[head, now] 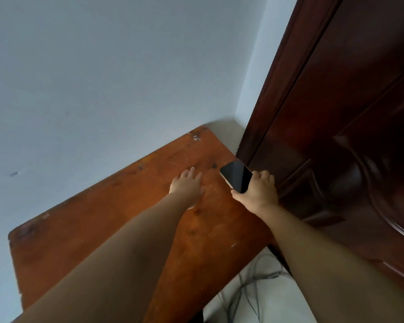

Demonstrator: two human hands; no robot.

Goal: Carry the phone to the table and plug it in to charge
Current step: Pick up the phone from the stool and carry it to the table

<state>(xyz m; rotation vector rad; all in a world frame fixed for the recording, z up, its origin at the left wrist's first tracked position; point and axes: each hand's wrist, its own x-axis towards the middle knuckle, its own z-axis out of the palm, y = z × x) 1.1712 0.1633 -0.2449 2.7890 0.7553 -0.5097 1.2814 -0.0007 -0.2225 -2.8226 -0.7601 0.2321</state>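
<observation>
A phone (236, 175) with a dark screen and a pale edge is gripped by my right hand (258, 192) at its near end, over the right edge of the worn orange-brown wooden table (84, 231). Whether the phone rests on the table or hovers just above it is unclear. My left hand (187, 186) lies flat on the tabletop, fingers spread, a short way left of the phone and holding nothing. No charger plug shows on the table.
A dark brown wooden door (336, 113) stands close on the right, right beside the phone. Pale walls (103, 78) back the table on the left and far side. Thin dark cables (254, 283) lie on the light floor below the table's near edge.
</observation>
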